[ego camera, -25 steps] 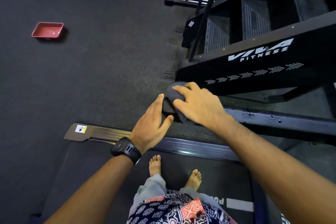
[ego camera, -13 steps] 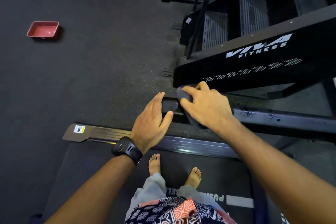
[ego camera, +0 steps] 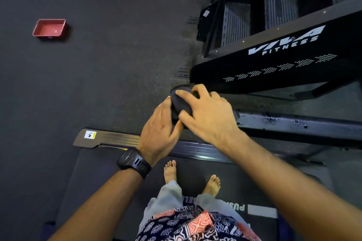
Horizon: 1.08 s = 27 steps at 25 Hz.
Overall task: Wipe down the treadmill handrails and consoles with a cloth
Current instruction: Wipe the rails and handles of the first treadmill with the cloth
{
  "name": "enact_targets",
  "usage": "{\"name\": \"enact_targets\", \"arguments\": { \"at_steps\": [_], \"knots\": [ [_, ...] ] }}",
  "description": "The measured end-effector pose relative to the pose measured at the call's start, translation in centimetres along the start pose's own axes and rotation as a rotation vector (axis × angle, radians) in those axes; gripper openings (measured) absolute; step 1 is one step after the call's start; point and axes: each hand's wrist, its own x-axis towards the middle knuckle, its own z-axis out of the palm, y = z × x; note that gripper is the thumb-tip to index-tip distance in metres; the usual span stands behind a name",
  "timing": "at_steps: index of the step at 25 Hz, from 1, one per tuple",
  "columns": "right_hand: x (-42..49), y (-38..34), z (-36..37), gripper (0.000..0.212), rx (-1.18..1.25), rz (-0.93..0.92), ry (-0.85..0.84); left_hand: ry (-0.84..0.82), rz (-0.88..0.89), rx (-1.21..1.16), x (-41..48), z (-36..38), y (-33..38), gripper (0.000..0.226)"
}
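A dark grey cloth is wrapped over the left end of a black treadmill handrail that runs off to the right. My right hand presses down on the cloth with fingers spread over it. My left hand, with a black watch on the wrist, cups the rail end from the left, its fingers touching the cloth's edge. The rail end itself is hidden under the cloth and both hands. Wet specks show on the bare rail further right.
I stand barefoot on the treadmill belt, with its side rail below my hands. A black machine marked VIVA FITNESS stands close behind the handrail. A red tray lies on the dark floor at far left.
Both hands and the cloth have stayed on the rail end; my right hand has shifted slightly left over the cloth and my left hand has closed in against it.
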Motion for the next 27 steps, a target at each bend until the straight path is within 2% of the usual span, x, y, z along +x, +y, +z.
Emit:
{"name": "enact_targets", "arguments": {
  "at_steps": [2, 3, 5, 6, 8, 9, 11, 12, 14, 17, 18, 20, 22, 24, 26, 27],
  "knots": [
    [2.1, 1.0, -1.3, 0.051, 0.119, 0.117, -0.17, 0.016, 0.007, 0.014, -0.1, 0.1, -0.1, 0.072],
    [2.1, 1.6, -1.5, 0.05, 0.096, 0.206, -0.187, 0.019, 0.014, 0.017, -0.1, 0.1, -0.1, 0.07],
    [-0.9, 1.6, -0.5, 0.05, -0.124, 0.272, -0.054, 0.009, 0.028, 0.021, -0.2, 0.2, 0.1, 0.068],
    [-2.3, 0.7, 0.0, 0.051, -0.214, 0.233, 0.008, 0.008, 0.037, 0.025, -0.2, 0.2, 0.2, 0.068],
    [-1.3, 0.1, 0.1, 0.052, -0.142, 0.084, 0.015, 0.01, 0.04, 0.032, 0.0, 0.3, 0.2, 0.068],
    [0.7, 0.6, -0.5, 0.051, -0.046, 0.04, -0.034, 0.017, 0.035, 0.035, 0.0, 0.4, 0.2, 0.068],
    [3.0, 2.0, -1.4, 0.046, 0.096, 0.134, -0.208, 0.035, 0.03, 0.05, 0.0, 0.4, 0.2, 0.067],
    [2.7, 2.3, -1.4, 0.046, 0.079, 0.2, -0.183, 0.036, 0.033, 0.061, 0.0, 0.4, 0.3, 0.067],
    [-1.2, 1.5, 0.2, 0.049, -0.111, 0.23, 0.013, 0.025, 0.045, 0.071, 0.0, 0.5, 0.4, 0.066],
    [-2.3, 0.2, 1.4, 0.057, -0.131, 0.002, 0.036, 0.023, 0.036, 0.065, 0.0, 0.7, 0.3, 0.067],
    [-0.8, 1.2, 0.6, 0.055, -0.09, -0.01, 0.018, 0.032, 0.028, 0.064, -0.1, 0.8, 0.3, 0.067],
    [0.1, 3.3, -0.3, 0.051, -0.014, 0.177, -0.039, 0.05, 0.018, 0.066, -0.1, 1.0, 0.6, 0.066],
    [-2.7, 3.1, 0.6, 0.052, -0.11, 0.267, 0.093, 0.043, 0.016, 0.056, -0.3, 1.1, 0.8, 0.066],
    [-5.1, 0.4, 2.3, 0.057, -0.137, 0.12, 0.142, 0.043, 0.012, 0.036, -0.3, 1.0, 0.8, 0.066],
    [-3.2, 0.4, 2.2, 0.057, -0.103, -0.038, 0.124, 0.042, 0.004, 0.031, -0.4, 0.8, 0.5, 0.065],
    [-1.7, 1.2, 1.4, 0.057, -0.055, -0.001, 0.101, 0.048, 0.01, 0.05, -0.5, 0.8, 0.5, 0.065]
  ]
}}
